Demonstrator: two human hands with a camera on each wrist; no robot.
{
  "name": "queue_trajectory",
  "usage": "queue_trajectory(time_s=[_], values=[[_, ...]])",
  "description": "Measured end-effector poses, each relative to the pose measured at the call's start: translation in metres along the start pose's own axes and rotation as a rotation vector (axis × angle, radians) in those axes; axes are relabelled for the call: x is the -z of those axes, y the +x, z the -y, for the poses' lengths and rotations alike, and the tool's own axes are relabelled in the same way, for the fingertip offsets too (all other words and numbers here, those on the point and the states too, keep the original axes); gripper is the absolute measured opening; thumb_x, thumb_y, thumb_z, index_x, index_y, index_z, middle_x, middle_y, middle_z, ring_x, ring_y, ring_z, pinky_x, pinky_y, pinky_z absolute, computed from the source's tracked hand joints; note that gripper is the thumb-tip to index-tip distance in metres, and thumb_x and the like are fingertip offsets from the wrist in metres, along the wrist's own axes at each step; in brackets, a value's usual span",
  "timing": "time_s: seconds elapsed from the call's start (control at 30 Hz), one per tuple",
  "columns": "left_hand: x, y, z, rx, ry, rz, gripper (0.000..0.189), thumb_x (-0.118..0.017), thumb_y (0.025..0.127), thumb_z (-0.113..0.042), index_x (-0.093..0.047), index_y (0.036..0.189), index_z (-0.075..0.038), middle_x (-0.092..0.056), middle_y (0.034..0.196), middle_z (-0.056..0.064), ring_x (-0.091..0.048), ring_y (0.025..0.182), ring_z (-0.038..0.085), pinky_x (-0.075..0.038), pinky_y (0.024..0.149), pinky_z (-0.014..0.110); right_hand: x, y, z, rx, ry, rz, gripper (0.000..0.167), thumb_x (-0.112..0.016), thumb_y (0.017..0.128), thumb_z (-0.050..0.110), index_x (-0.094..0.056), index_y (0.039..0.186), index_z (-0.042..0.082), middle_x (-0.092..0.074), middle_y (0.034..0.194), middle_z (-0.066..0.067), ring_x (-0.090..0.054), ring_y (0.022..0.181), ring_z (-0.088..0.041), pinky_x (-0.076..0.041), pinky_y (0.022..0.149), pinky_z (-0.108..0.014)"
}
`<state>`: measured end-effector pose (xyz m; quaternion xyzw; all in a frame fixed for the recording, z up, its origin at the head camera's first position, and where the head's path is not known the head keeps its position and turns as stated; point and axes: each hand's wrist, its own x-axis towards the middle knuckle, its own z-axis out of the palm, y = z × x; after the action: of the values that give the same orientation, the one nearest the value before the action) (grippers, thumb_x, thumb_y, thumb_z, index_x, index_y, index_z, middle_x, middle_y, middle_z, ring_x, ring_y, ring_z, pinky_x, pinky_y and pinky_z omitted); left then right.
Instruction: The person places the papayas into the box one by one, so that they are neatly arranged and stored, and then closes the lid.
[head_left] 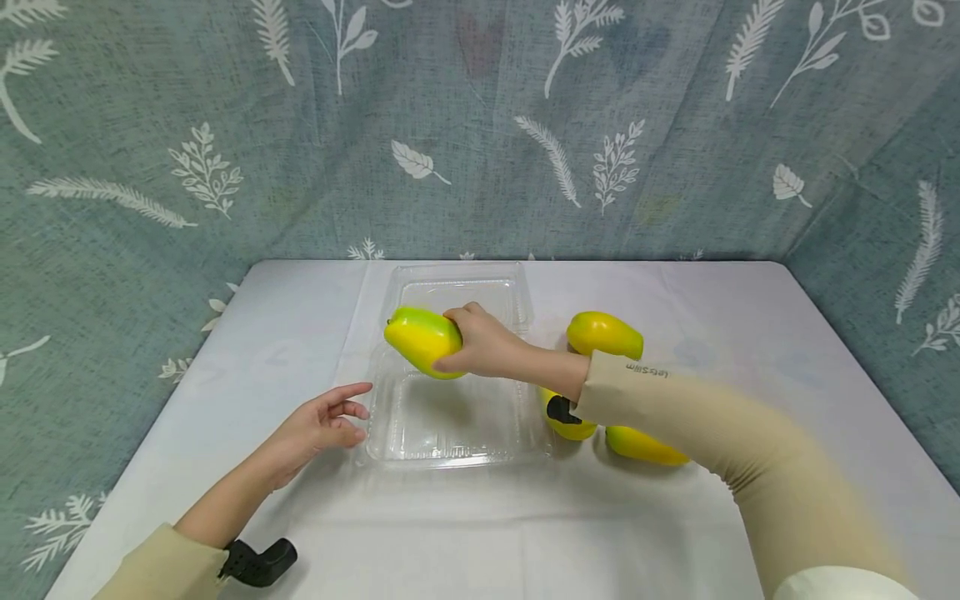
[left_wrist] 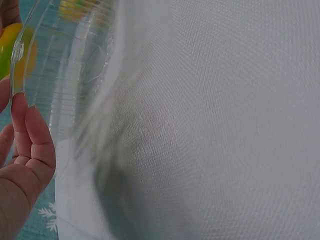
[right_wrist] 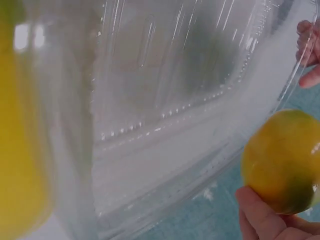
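Observation:
My right hand [head_left: 487, 343] grips a green-and-yellow papaya [head_left: 420, 337] above the clear plastic clamshell container [head_left: 457, 417], which lies with its lid folded back. In the right wrist view, that papaya [right_wrist: 280, 160] shows end-on, with fingers [right_wrist: 260, 217] against its side. My left hand [head_left: 318, 429] is at the container's left edge, fingers loosely extended and holding nothing. The left wrist view has its fingertips [left_wrist: 37, 122] by the clear rim [left_wrist: 17, 60]; whether they touch it I cannot tell.
Right of the container lie three more papayas: one at the back [head_left: 603, 333], one in the middle [head_left: 570, 429] partly hidden by the right wrist, and one in front [head_left: 643, 446] partly under the sleeve. A white cloth [head_left: 465, 542] covers the table; a leaf-patterned curtain [head_left: 480, 167] hangs behind.

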<state>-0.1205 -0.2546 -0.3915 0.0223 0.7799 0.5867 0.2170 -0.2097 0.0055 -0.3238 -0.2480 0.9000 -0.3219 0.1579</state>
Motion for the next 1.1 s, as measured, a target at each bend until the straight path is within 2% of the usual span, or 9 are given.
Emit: queue_trajectory(time_s=[0.3, 0.67, 0.87, 1.1], values=[[-0.001, 0.001, 0.0, 0.01, 0.003, -0.005, 0.068, -0.062, 0.083, -0.008, -0.028, 0.141, -0.001, -0.048, 0.109, 0.016, -0.054, 0.074, 0.011, -0.048, 0.075, 0.022, -0.013, 0.012, 0.005, 0.016, -0.086, -0.016, 0.062, -0.071, 0.075, 0.033, -0.05, 0.126, 0.003, -0.053, 0.114, -0.009, -0.049, 0.095, -0.019, -0.043, 0.077, -0.027], [-0.001, 0.0, -0.002, 0.02, 0.003, -0.007, 0.068, -0.061, 0.083, -0.006, -0.027, 0.141, -0.001, -0.048, 0.109, 0.014, -0.054, 0.074, 0.011, -0.048, 0.075, 0.022, -0.026, 0.015, 0.011, -0.011, -0.145, 0.04, 0.061, -0.073, 0.073, 0.033, -0.053, 0.122, 0.002, -0.054, 0.108, -0.008, -0.051, 0.086, -0.016, -0.043, 0.071, -0.022], [-0.001, 0.0, -0.004, 0.002, 0.001, 0.0, 0.069, -0.062, 0.083, -0.007, -0.026, 0.141, 0.0, -0.047, 0.109, 0.015, -0.053, 0.074, 0.012, -0.048, 0.074, 0.021, -0.033, 0.014, 0.009, -0.015, -0.218, 0.069, 0.062, -0.074, 0.072, 0.033, -0.053, 0.12, 0.002, -0.053, 0.107, -0.008, -0.05, 0.084, -0.015, -0.043, 0.072, -0.022], [0.0, 0.0, -0.003, 0.01, -0.013, -0.005, 0.07, -0.062, 0.083, -0.007, -0.026, 0.142, 0.0, -0.048, 0.108, 0.014, -0.053, 0.073, 0.011, -0.048, 0.074, 0.021, -0.037, 0.012, 0.008, -0.022, -0.282, 0.078, 0.061, -0.075, 0.071, 0.034, -0.053, 0.118, 0.001, -0.051, 0.103, -0.008, -0.049, 0.083, -0.016, -0.043, 0.069, -0.023]])
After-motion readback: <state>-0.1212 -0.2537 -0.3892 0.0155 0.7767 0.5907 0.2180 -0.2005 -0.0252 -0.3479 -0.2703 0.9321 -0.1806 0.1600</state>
